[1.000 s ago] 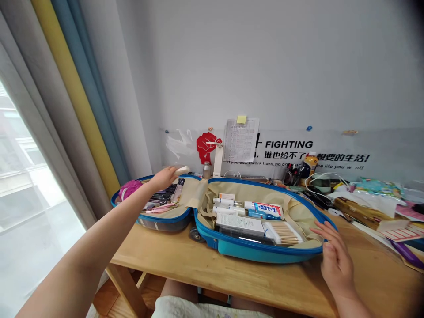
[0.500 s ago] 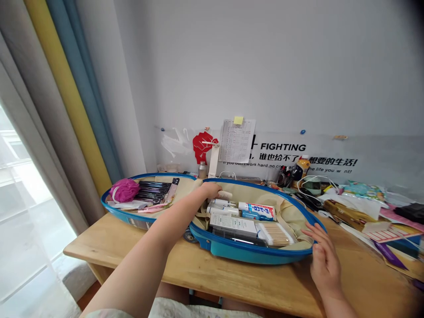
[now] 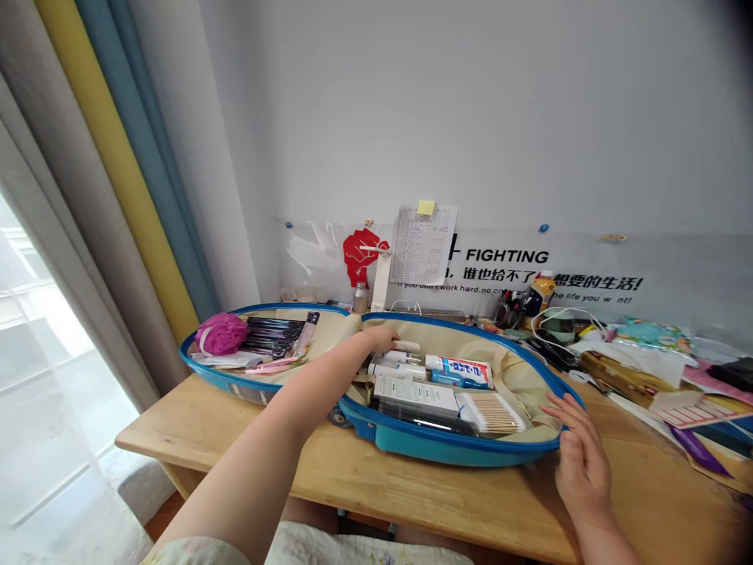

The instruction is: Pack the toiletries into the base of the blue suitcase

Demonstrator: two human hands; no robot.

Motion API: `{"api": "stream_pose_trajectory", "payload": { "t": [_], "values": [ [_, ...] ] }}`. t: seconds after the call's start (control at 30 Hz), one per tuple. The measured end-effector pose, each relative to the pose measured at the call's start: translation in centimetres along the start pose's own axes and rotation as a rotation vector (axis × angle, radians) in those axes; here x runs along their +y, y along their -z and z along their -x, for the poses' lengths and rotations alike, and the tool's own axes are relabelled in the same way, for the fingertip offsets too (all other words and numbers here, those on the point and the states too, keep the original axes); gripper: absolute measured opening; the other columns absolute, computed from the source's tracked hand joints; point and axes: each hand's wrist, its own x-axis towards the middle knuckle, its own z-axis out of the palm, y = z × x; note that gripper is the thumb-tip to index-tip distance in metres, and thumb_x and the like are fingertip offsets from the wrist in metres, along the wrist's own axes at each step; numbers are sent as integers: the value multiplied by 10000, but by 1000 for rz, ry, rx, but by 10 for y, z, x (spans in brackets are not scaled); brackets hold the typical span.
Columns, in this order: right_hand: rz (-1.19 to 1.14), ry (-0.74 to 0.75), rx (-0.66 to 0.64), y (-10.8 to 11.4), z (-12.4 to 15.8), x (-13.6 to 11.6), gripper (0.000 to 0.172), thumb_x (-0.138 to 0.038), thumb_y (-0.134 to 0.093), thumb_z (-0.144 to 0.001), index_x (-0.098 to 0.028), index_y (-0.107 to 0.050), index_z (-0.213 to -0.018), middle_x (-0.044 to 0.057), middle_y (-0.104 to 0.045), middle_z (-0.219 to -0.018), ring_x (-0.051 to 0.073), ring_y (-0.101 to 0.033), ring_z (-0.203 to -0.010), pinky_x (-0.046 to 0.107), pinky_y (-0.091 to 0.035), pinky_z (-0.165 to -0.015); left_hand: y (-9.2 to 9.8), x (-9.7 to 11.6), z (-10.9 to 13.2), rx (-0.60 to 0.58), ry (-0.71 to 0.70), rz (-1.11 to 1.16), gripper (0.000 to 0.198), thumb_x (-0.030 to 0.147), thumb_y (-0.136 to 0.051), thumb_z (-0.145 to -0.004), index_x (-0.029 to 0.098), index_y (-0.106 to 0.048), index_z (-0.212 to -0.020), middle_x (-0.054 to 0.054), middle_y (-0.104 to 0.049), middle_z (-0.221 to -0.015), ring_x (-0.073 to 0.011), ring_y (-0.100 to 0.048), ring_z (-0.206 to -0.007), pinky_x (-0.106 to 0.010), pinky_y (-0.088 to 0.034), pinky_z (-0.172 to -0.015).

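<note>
An open blue suitcase [image 3: 464, 455] lies on the desk with both halves unfolded. My left hand [image 3: 381, 340] reaches into the right half, fingers closed on a small white tube-like item [image 3: 407, 347] that is partly hidden by the fingers. Near it lie white bottles [image 3: 395, 370], a toothpaste tube [image 3: 457, 369], a blue bottle [image 3: 447, 379], a white box [image 3: 416, 395], a dark case [image 3: 427, 421] and a pack of cotton swabs [image 3: 492, 413]. Fingers extended, my right hand [image 3: 580, 451] rests against the suitcase's right rim.
The left half holds a purple bath puff [image 3: 222, 334], dark slim packs [image 3: 274, 337] and pink items [image 3: 274, 365]. The wooden desk [image 3: 347, 482] carries an orange-capped bottle [image 3: 540, 294], cables and papers at the right. Curtains [image 3: 111, 157] hang on the left.
The view has shifted slightly. My left hand stays by the white item at the back of the right half, and my right hand keeps its place on the rim.
</note>
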Motion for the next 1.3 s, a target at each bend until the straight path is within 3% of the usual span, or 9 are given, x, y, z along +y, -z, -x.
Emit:
{"api": "stream_pose_trajectory", "payload": {
  "t": [0.27,0.5,0.6,0.67,0.8,0.9,1.07,1.2,1.3],
  "values": [
    [-2,-12,4,0,-1,-1,362,-446,-349,-937,-206,-620,-929,133,-642,-1109,319,-513,-1245,589,-379,-1039,3,5,9,25,70,-10,387,211,-485,-913,185,-559,-1291,-135,-584,-1319,-281,-548,-1204,-401,-453,-981],
    [-6,19,9,0,-3,-2,322,-391,-364,-935,-201,-624,-932,135,-646,-1113,313,-526,-1234,586,-383,-1042,9,12,18,71,107,-48,312,245,-585,-863,198,-671,-1160,-135,-617,-1251,-317,-538,-1191,-395,-439,-985],
    [-3,18,14,-1,-3,-2,333,-403,-366,-933,-202,-631,-928,131,-649,-1106,314,-527,-1232,581,-385,-1040,15,15,26,134,113,-45,353,283,-595,-850,211,-653,-1191,-130,-594,-1287,-311,-525,-1205,-386,-437,-998],
    [-3,26,19,-1,-3,-2,333,-401,-364,-934,-203,-632,-929,127,-650,-1104,313,-524,-1238,581,-389,-1036,25,13,38,217,112,-33,391,323,-507,-901,241,-590,-1275,-101,-543,-1359,-281,-501,-1236,-371,-424,-1018],
    [-7,47,30,-2,-2,1,318,-369,-374,-931,-195,-639,-926,126,-655,-1096,317,-527,-1238,592,-387,-1031,50,-15,80,360,128,-9,423,327,-290,-976,288,-551,-1307,-25,-534,-1372,-202,-495,-1243,-298,-389,-1041],
    [-11,38,25,-2,-1,3,319,-367,-373,-930,-187,-635,-942,137,-653,-1106,320,-517,-1253,601,-374,-1041,57,-55,122,352,218,-5,415,346,-316,-955,243,-622,-1215,-53,-622,-1249,-228,-569,-1146,-314,-435,-980],
    [-8,21,24,-2,0,5,320,-377,-374,-930,-190,-633,-947,142,-653,-1108,316,-510,-1263,598,-368,-1053,35,-112,188,187,367,21,351,295,-423,-870,189,-681,-1083,-51,-722,-1045,-213,-662,-939,-276,-502,-818],
    [-14,45,39,-3,-1,4,316,-356,-371,-933,-187,-638,-943,149,-655,-1104,312,-524,-1248,594,-377,-1046,13,-128,218,67,379,47,390,271,-459,-824,207,-659,-1152,-24,-717,-1098,-187,-663,-959,-236,-496,-822],
    [-11,46,47,-3,-2,2,326,-374,-373,-930,-187,-640,-932,145,-661,-1083,310,-535,-1235,584,-382,-1050,4,-131,222,0,376,21,455,251,-497,-789,231,-631,-1222,-34,-663,-1234,-221,-618,-1094,-271,-464,-909]
  ]
}}
